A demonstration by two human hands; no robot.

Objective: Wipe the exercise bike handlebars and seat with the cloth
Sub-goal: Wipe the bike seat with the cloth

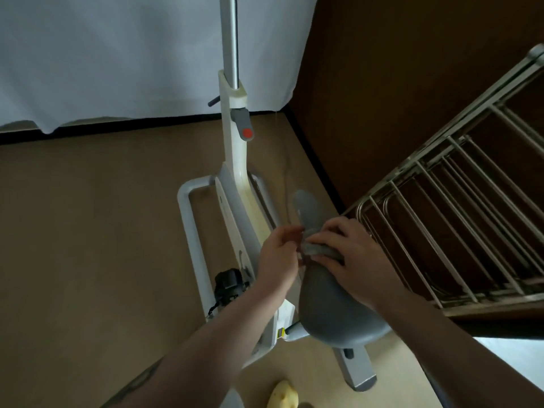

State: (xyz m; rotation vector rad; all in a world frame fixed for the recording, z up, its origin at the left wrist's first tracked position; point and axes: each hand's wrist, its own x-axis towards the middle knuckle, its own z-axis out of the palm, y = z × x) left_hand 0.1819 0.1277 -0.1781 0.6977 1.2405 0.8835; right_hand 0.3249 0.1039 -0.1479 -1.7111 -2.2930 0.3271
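Nearest the lens, two bare forearms rise from the bottom edge toward the seat (332, 301) of the exercise bike (235, 184). The bike is the largest thing in view: its white frame runs from below the seat up and away to a metal post (230, 39), which is cut off by the top edge, so the handlebars cannot be seen. A grey lever with a red dot (243, 125) sits on the frame well above the seat. A black pedal (228, 285) shows just left of the seat, partly hidden behind the left forearm.

The grey seat has its long axis running away from the camera: the broad rear end lies nearer the viewer and the narrow nose (306, 201) points up and slightly left, toward the post. Its middle is hidden by the hands.

The right hand (350, 260) lies over the seat's narrow part, fingers curled onto a small bunched grey cloth (318, 249) and pressing it on the seat surface. The left hand (278, 254) is at the seat's left side, its fingertips pinching the cloth's left end; the cloth's colour nearly matches the seat, so its edges are hard to make out.

To the right of the seat stands a metal rack (459, 195). Below the seat, a pale yellow object (282, 396) is cut off by the bottom edge and cannot be identified.
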